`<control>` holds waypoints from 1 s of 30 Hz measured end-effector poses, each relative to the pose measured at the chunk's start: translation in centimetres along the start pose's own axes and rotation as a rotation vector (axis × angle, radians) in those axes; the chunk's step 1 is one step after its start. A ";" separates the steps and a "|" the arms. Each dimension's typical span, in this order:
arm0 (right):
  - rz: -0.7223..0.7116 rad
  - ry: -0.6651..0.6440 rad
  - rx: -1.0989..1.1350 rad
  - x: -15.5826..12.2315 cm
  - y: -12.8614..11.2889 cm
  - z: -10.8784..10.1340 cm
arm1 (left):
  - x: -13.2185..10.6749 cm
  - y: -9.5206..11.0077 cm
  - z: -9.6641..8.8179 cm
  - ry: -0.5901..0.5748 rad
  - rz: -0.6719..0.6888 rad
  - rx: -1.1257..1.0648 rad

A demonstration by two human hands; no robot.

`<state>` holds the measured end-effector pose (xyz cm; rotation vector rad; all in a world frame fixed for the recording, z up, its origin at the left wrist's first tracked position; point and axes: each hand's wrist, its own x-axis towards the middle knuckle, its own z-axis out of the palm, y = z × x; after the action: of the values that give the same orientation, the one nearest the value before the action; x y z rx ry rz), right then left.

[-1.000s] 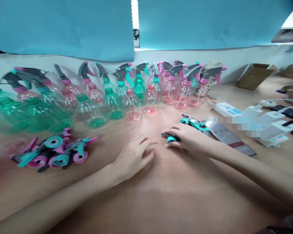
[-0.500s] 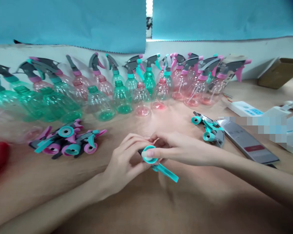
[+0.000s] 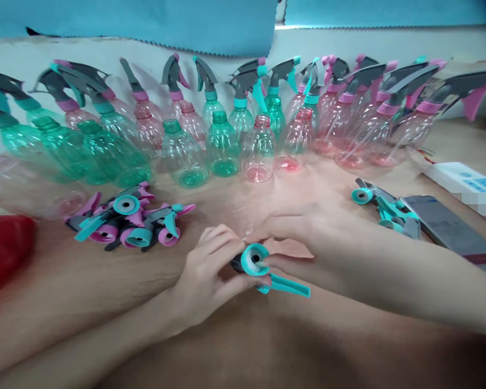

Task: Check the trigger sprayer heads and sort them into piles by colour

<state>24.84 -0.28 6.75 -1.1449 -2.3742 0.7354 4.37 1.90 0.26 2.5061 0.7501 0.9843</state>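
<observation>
Near the table's front, my left hand point(image 3: 206, 270) is closed around a grey and teal trigger spray head point(image 3: 256, 259). Its round teal collar faces up toward me, showing a white inner ring with a dark hole. The teal trigger point(image 3: 289, 286) points out to the right. My right hand point(image 3: 295, 237) reaches over from the right, its thumb at the collar's inner edge and its other fingers bent past the far side, close to my left fingertips. Part of the grip there is hidden. Beyond the hands stands an uncapped clear pink bottle point(image 3: 259, 151).
A pile of pink and teal spray heads point(image 3: 132, 221) lies at left, beside a red object point(image 3: 6, 248). Several green and pink bottles line the wall, many with spray heads fitted. At right are more teal heads point(image 3: 389, 208), a phone point(image 3: 449, 227) and a white power strip point(image 3: 465, 178).
The view has tilted down and shifted left. My right thumb has slid from across the collar's opening to its right inner edge, uncovering the hole. My left hand keeps its hold.
</observation>
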 end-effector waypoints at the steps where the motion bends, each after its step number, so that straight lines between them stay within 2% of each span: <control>1: 0.019 -0.027 0.038 0.0 0.2 0.0 | 0.0 0.0 0.0 -0.004 0.008 -0.009; 6: 0.064 -0.160 0.308 0.6 0.8 0.2 | -0.2 -0.2 -0.1 -0.081 0.070 -0.079; 9: 0.078 -0.158 0.380 0.8 0.6 0.5 | -0.4 -0.4 -0.2 -0.130 0.086 -0.081; 14: 0.148 -0.034 0.295 0.2 -0.9 1.0 | -0.6 -0.4 -0.4 -0.147 0.132 -0.002; 18: 0.125 0.052 0.201 -0.4 -1.5 1.9 | -0.4 -0.4 -0.5 -0.116 0.182 0.030; 23: 0.084 0.191 0.121 -0.5 -1.6 3.3 | -0.6 -0.6 -0.3 -0.065 0.177 0.006; 26: 0.039 0.215 0.034 -0.4 -1.9 3.5 | -0.8 -0.7 -0.1 -0.046 0.188 0.011; 30: -0.012 0.178 -0.019 -0.6 -2.4 3.3 | -0.7 -0.5 -0.1 -0.023 0.174 0.015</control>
<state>21.98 -2.94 5.57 -1.1529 -2.2426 0.5824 3.73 1.92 -0.26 2.6263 0.5418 1.0069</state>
